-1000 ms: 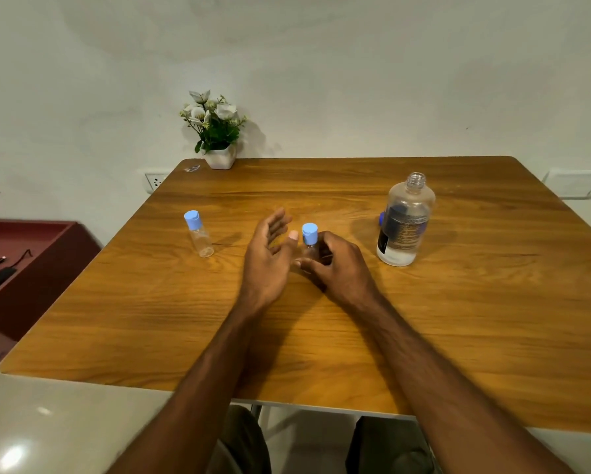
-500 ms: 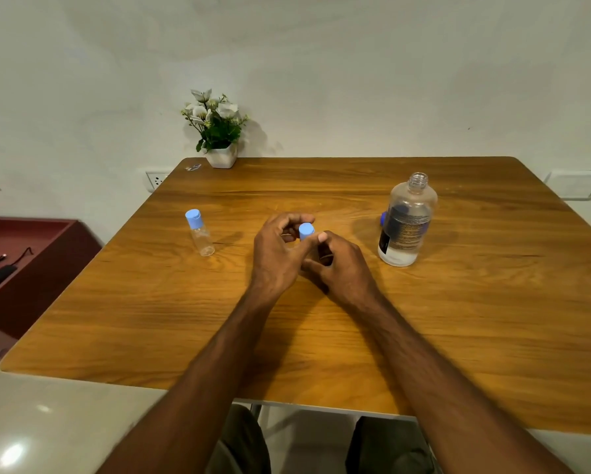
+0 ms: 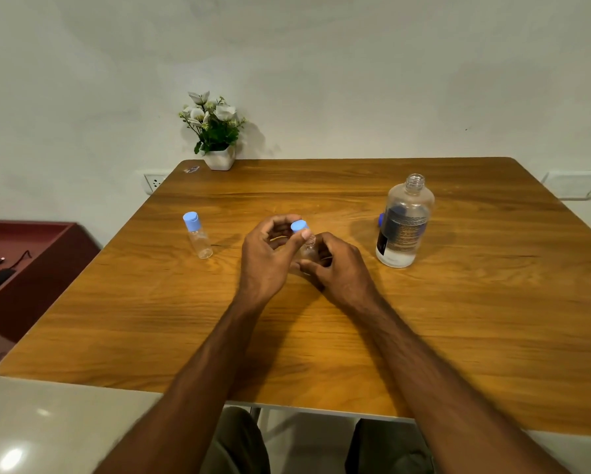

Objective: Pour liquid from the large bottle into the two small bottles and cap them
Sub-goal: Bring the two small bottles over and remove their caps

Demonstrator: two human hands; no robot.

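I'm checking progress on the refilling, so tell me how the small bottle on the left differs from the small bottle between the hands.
The left small bottle stands alone on the table, untouched; the middle small bottle is gripped by the right hand. The left small bottle wears its blue cap; the middle one's blue cap is off its bare threaded neck, in the left hand. Both are small, clear and look empty.

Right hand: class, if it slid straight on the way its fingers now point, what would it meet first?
The right hand points left, so it would probably meet the left hand holding the blue cap.
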